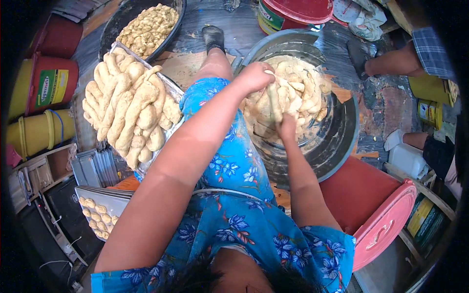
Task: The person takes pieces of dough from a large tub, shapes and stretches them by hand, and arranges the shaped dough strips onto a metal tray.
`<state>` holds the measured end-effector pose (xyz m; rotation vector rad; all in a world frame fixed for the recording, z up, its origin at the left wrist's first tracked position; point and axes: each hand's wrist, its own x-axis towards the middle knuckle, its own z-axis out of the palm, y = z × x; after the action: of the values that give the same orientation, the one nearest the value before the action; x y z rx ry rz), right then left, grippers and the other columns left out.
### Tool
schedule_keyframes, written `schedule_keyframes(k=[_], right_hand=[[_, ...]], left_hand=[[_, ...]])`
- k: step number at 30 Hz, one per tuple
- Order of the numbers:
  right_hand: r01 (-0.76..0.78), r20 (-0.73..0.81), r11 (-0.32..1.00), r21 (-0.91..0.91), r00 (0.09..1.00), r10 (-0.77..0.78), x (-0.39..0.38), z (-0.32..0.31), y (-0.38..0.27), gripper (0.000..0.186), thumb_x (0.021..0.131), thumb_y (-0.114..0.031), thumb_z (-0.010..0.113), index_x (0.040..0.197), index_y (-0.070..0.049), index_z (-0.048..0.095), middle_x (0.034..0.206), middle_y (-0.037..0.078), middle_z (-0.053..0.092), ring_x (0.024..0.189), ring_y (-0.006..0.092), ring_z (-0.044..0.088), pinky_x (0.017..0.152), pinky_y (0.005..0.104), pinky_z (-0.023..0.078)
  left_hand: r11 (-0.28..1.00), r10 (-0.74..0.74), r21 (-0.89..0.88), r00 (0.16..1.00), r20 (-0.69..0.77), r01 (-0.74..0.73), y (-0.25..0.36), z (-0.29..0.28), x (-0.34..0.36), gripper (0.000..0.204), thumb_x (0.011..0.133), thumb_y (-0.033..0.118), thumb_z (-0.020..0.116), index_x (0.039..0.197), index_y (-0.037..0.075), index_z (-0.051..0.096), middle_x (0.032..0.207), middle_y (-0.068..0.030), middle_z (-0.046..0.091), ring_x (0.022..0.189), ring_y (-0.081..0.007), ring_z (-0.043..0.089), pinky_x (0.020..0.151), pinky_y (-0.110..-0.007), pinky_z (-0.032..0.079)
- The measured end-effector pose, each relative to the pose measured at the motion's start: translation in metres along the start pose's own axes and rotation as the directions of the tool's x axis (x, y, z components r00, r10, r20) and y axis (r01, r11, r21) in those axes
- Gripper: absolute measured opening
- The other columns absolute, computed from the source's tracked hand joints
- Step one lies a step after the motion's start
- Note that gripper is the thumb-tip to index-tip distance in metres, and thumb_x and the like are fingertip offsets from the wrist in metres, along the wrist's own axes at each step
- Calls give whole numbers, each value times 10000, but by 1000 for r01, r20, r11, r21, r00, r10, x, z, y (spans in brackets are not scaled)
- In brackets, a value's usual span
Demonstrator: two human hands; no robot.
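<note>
A pale dough strip (pixel 274 101) is stretched between my two hands above a dark, chipped basin (pixel 337 139). My left hand (pixel 256 78) is closed on its upper end, at the basin's left side. Lower down, my right hand (pixel 287 128) grips the other end, its fingers partly hidden in the dough. Beneath them lies a heap of floury dough pieces (pixel 305 95). To the left, a metal tray (pixel 172 88) carries a tall pile of thick, twisted dough ropes (pixel 129 105).
A black tub (pixel 180 24) of small dough lumps stands at the far left. Red buckets (pixel 361 195) are close on the right and a red-lidded one (pixel 298 10) is beyond the basin. Near left is a sheet (pixel 100 217) of dough balls. Another person's leg (pixel 393 62) is at right.
</note>
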<state>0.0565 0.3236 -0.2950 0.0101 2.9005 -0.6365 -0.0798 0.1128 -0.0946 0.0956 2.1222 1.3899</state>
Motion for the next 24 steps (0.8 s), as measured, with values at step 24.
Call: schedule_keyframes(k=[24], right_hand=[[-894,509,185,409,391,767,-59,26,167,281,795,-273,504,879,-14,573,677,153,562,512,288,553,438,411,446]], left_hand=[[763,-20,618,962,-273,191,-5,13,-3,541,728,239,586,1249,168,461,1400,-203,208,1305,-381,169,1044,-526,114]])
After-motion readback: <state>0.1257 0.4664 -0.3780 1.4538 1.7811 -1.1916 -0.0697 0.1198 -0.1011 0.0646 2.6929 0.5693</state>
